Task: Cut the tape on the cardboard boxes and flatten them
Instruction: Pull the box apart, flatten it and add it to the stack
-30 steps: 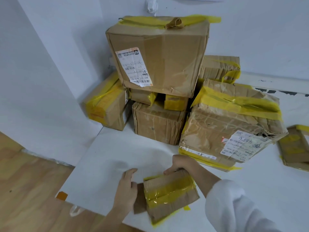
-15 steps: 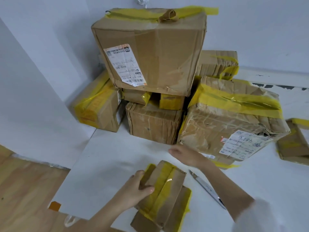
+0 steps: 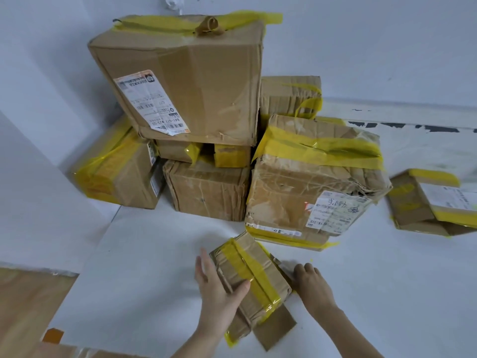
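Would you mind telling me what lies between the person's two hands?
In the head view, the small taped box lies between the left hand and right hand.

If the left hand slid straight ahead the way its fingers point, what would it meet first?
Probably bare table, then the creased middle box in the pile; the left hand rests against the small taped box. Depth is unclear.
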A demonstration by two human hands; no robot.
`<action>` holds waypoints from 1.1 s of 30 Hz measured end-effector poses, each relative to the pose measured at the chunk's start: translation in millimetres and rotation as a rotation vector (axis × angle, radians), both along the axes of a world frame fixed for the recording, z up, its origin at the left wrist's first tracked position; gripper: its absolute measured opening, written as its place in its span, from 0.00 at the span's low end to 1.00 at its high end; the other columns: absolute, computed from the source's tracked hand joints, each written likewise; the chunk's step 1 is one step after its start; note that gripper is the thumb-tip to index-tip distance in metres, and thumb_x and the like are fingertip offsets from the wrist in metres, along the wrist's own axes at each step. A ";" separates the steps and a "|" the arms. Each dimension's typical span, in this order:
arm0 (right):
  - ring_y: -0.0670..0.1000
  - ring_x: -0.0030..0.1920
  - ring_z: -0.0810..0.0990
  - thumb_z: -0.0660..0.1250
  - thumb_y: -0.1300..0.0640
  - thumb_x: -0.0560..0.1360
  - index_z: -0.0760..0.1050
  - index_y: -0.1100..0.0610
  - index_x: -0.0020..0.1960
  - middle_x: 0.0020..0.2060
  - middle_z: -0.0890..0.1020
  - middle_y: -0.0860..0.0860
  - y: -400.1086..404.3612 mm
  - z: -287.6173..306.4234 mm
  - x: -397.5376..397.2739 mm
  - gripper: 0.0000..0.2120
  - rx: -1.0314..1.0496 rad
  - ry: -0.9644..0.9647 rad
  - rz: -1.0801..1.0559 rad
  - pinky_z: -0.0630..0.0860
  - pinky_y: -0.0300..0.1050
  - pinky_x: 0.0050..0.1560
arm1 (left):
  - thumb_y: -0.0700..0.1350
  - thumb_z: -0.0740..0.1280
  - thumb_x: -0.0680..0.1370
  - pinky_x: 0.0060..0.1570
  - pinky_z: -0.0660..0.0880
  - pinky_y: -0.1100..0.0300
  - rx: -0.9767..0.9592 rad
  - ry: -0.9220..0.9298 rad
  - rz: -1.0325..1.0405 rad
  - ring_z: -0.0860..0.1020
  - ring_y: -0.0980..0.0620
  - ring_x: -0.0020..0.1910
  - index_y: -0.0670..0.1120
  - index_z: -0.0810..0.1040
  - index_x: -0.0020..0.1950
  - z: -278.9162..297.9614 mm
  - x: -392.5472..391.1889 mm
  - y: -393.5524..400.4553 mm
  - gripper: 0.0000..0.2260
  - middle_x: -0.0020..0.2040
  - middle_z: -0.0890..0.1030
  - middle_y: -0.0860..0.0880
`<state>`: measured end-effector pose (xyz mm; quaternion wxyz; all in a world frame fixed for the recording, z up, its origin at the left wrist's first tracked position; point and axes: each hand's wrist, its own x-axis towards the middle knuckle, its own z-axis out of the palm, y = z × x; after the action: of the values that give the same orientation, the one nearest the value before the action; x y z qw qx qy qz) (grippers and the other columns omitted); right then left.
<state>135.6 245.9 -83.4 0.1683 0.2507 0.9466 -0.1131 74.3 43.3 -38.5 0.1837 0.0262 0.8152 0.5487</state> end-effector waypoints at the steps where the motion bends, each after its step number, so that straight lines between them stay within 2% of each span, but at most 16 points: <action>1: 0.53 0.63 0.69 0.48 0.56 0.83 0.65 0.58 0.62 0.60 0.70 0.53 1.1 -0.4 -0.9 0.13 -0.010 -0.006 -0.003 0.69 0.42 0.57 | 0.48 0.74 0.71 0.70 0.47 0.59 -0.052 0.122 -0.065 0.43 0.57 0.74 0.58 0.34 0.72 0.4 -3.5 -2.6 0.50 0.75 0.39 0.54; 3: 0.54 0.61 0.71 0.48 0.58 0.82 0.66 0.59 0.59 0.58 0.71 0.55 2.1 1.7 -1.0 0.11 -0.053 -0.020 -0.031 0.68 0.42 0.56 | 0.51 0.74 0.70 0.71 0.47 0.58 -0.120 0.187 -0.166 0.43 0.57 0.73 0.58 0.37 0.73 0.9 -10.4 -6.0 0.49 0.75 0.43 0.56; 5: 0.56 0.57 0.73 0.50 0.56 0.83 0.67 0.59 0.54 0.56 0.72 0.55 4.8 8.8 1.7 0.09 -0.168 0.010 -0.121 0.68 0.41 0.52 | 0.51 0.75 0.69 0.70 0.54 0.58 -0.127 0.113 -0.208 0.51 0.54 0.72 0.53 0.47 0.76 0.6 -16.6 -7.1 0.45 0.72 0.54 0.56; 6: 0.55 0.55 0.75 0.52 0.55 0.82 0.67 0.60 0.53 0.54 0.73 0.55 6.9 14.4 5.0 0.10 -0.249 0.038 -0.173 0.68 0.42 0.49 | 0.50 0.74 0.70 0.68 0.60 0.62 -0.105 0.089 -0.207 0.57 0.53 0.70 0.51 0.51 0.76 0.2 -19.1 -7.4 0.42 0.68 0.58 0.56; 8: 0.51 0.48 0.79 0.55 0.55 0.82 0.67 0.58 0.51 0.48 0.75 0.53 9.3 30.4 14.0 0.07 -0.420 0.096 -0.237 0.70 0.38 0.41 | 0.46 0.71 0.74 0.54 0.66 0.76 -0.044 0.080 -0.163 0.68 0.59 0.58 0.48 0.58 0.74 -0.8 -22.4 -7.3 0.33 0.63 0.62 0.56; 9: 0.47 0.42 0.80 0.55 0.56 0.82 0.67 0.57 0.50 0.45 0.77 0.51 9.7 39.6 18.1 0.06 -0.492 0.116 -0.250 0.70 0.34 0.37 | 0.45 0.68 0.76 0.49 0.67 0.78 -0.035 0.091 -0.137 0.70 0.62 0.52 0.47 0.61 0.72 -1.2 -23.8 -6.7 0.27 0.63 0.64 0.54; 10: 0.44 0.37 0.79 0.54 0.57 0.82 0.67 0.56 0.50 0.41 0.79 0.50 9.0 49.7 21.6 0.05 -0.555 0.141 -0.263 0.70 0.32 0.35 | 0.43 0.66 0.77 0.48 0.67 0.77 -0.030 0.102 -0.113 0.71 0.62 0.49 0.48 0.64 0.70 -2.0 -25.4 -6.0 0.23 0.63 0.66 0.53; 13: 0.43 0.27 0.76 0.50 0.62 0.82 0.70 0.59 0.51 0.35 0.79 0.49 2.9 78.7 22.6 0.10 -0.688 0.258 -0.314 0.68 0.32 0.32 | 0.42 0.66 0.77 0.52 0.66 0.69 0.039 0.074 -0.051 0.71 0.59 0.54 0.51 0.67 0.63 -6.3 -29.3 -3.9 0.16 0.60 0.70 0.53; 14: 0.43 0.25 0.74 0.49 0.62 0.82 0.70 0.60 0.53 0.34 0.79 0.49 -1.4 88.7 19.1 0.11 -0.700 0.285 -0.313 0.67 0.33 0.30 | 0.41 0.67 0.77 0.52 0.67 0.70 0.055 0.067 -0.032 0.72 0.58 0.55 0.51 0.68 0.61 -7.1 -30.1 -2.9 0.15 0.59 0.71 0.54; 16: 0.44 0.22 0.73 0.48 0.62 0.82 0.69 0.55 0.58 0.33 0.78 0.51 -14.8 108.4 7.2 0.12 -0.661 0.304 -0.227 0.67 0.34 0.27 | 0.41 0.67 0.77 0.47 0.69 0.74 0.075 0.069 0.021 0.72 0.58 0.53 0.49 0.71 0.59 -7.3 -31.3 -1.1 0.12 0.56 0.73 0.54; 18: 0.48 0.26 0.74 0.49 0.62 0.82 0.64 0.48 0.65 0.35 0.78 0.55 -34.3 122.1 -8.5 0.17 -0.539 0.290 -0.067 0.71 0.39 0.29 | 0.40 0.67 0.77 0.44 0.69 0.78 0.088 0.087 0.059 0.74 0.58 0.51 0.50 0.72 0.55 -7.2 -33.3 0.0 0.09 0.52 0.74 0.55; 21: 0.56 0.40 0.78 0.54 0.62 0.80 0.55 0.41 0.72 0.37 0.76 0.53 -63.2 125.6 -27.0 0.26 -0.068 0.205 0.205 0.69 0.44 0.36 | 0.38 0.68 0.76 0.44 0.69 0.78 0.100 0.106 0.065 0.74 0.60 0.49 0.51 0.72 0.51 -7.4 -35.9 1.9 0.10 0.50 0.75 0.54; 24: 0.58 0.48 0.80 0.56 0.69 0.76 0.51 0.45 0.74 0.35 0.69 0.53 -80.5 123.9 -33.6 0.33 0.073 0.141 0.280 0.71 0.47 0.39 | 0.37 0.68 0.75 0.44 0.69 0.77 0.120 0.104 0.079 0.74 0.62 0.47 0.52 0.72 0.51 -6.5 -35.8 3.7 0.12 0.50 0.76 0.53; 28: 0.59 0.50 0.80 0.56 0.71 0.75 0.53 0.52 0.74 0.48 0.77 0.55 -82.8 120.9 -33.4 0.31 0.157 0.123 0.288 0.77 0.50 0.44 | 0.36 0.68 0.75 0.42 0.69 0.76 0.153 0.106 0.086 0.74 0.62 0.46 0.56 0.69 0.46 -5.0 -34.8 3.5 0.15 0.47 0.75 0.57; 33: 0.60 0.51 0.80 0.56 0.70 0.75 0.55 0.54 0.73 0.50 0.77 0.56 -85.1 123.4 -33.1 0.29 0.176 0.103 0.308 0.76 0.50 0.45 | 0.38 0.68 0.75 0.42 0.69 0.77 0.133 0.102 0.069 0.74 0.63 0.47 0.56 0.69 0.47 -6.0 -36.0 2.5 0.14 0.47 0.75 0.57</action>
<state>102.5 160.8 40.1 0.1124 0.1104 0.9874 -0.0154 38.2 45.9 -44.5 0.1207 0.0380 0.7857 0.6055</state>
